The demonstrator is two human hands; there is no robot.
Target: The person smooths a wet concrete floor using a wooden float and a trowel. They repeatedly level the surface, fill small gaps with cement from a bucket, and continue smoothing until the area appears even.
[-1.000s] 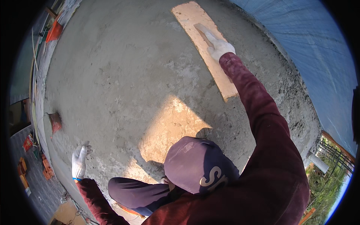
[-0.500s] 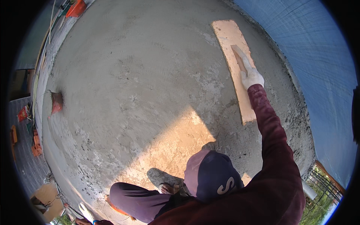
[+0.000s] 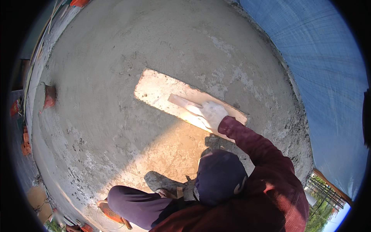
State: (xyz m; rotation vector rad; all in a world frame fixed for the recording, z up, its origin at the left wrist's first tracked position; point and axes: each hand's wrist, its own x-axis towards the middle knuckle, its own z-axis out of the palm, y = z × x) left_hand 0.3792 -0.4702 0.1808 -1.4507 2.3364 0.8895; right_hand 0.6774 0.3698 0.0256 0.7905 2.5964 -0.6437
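My right hand [image 3: 213,115], in a white glove, is wrapped round the handle of a long plastering float [image 3: 154,87]. The flat, pale board lies slanted on a surface of grey mortar [image 3: 116,69], its far end pointing up and left. Sunlight falls on the handle and part of the board. A maroon sleeve covers my right arm, which reaches up from the lower right. Low at the left rim a blurred white glove [image 3: 58,217] shows, apparently my left hand; its fingers cannot be made out.
A blue sheet [image 3: 320,69] hangs along the right side. At the left a reddish block [image 3: 49,96] juts from the mortar's edge, with orange bricks [image 3: 26,143] beyond. An orange object [image 3: 110,212] lies by my bent knee [image 3: 133,205]. A dark cap [image 3: 220,178] blocks part of the near surface.
My right hand has brought the float left and closer to my body, turning it from nearly upright in view to a slant. The white glove at lower left has shifted toward the rim and blurred.
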